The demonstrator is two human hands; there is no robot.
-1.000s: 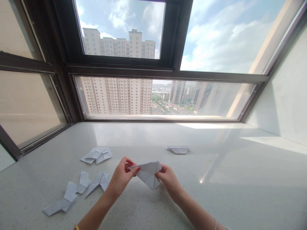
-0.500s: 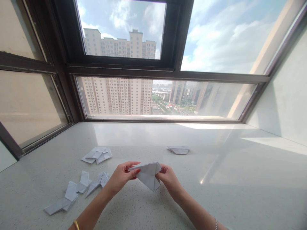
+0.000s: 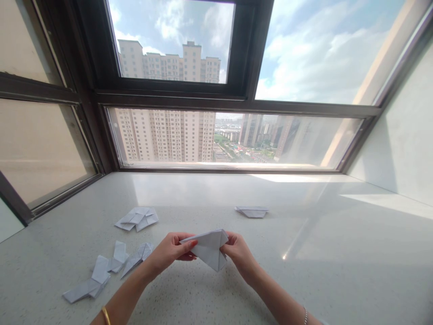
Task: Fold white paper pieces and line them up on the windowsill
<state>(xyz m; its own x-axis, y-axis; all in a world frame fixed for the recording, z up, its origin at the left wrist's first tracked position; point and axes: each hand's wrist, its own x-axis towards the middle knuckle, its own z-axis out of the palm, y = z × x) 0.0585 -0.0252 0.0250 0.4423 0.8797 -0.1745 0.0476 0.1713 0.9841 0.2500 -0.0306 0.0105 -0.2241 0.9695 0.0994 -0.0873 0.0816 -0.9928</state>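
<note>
Folded paper (image 3: 209, 250) held up over the windowsill (image 3: 311, 284), one point directed downward. The fingers of the left hand (image 3: 165, 253) are pinched together on the tapering left corner, thumb in front; those of the right hand (image 3: 238, 255) are closed on the right edge, beside a steep crease. The paper should be very light, stiffest where layers stack, and easily bent or torn at thin corners; its dry, matt face is unlikely to slip. A gentle pinch on the layered edges is probably the best hold, sparing the broad front panel. Another folded paper (image 3: 251, 212) lies farther back, apart from both hands.
</note>
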